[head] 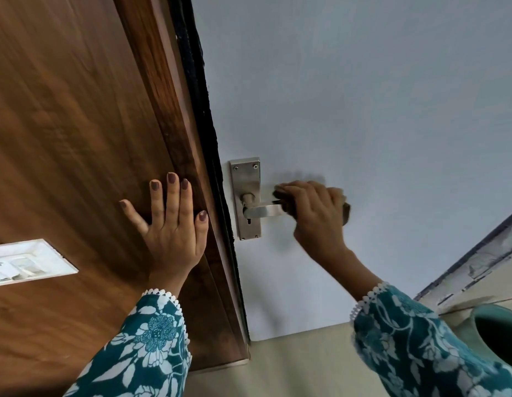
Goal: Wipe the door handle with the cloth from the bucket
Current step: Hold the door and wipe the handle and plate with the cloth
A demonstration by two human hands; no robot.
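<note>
Your right hand (315,207) is closed around the cloth (346,213) on the outer end of the handle (262,210), left hand (170,224) spread flat on the frame (174,133), so wiping looks underway, the inner end apparently left.

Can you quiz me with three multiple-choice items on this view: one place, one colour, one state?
1. Where is the left hand?
A. flat on the wooden frame
B. on the handle
C. in the bucket

2. What colour is the door?
A. red
B. pale blue-grey
C. black

3. What is the right hand doing?
A. hanging open, away from the door
B. pressed flat on the floor
C. closed around the cloth at the free end of the handle

Answers: 1 A, the fingers are spread on the brown wood; 2 B, the panel behind the metal plate is pale blue-grey; 3 C, dark cloth shows around the fist at the lever's end.
</note>
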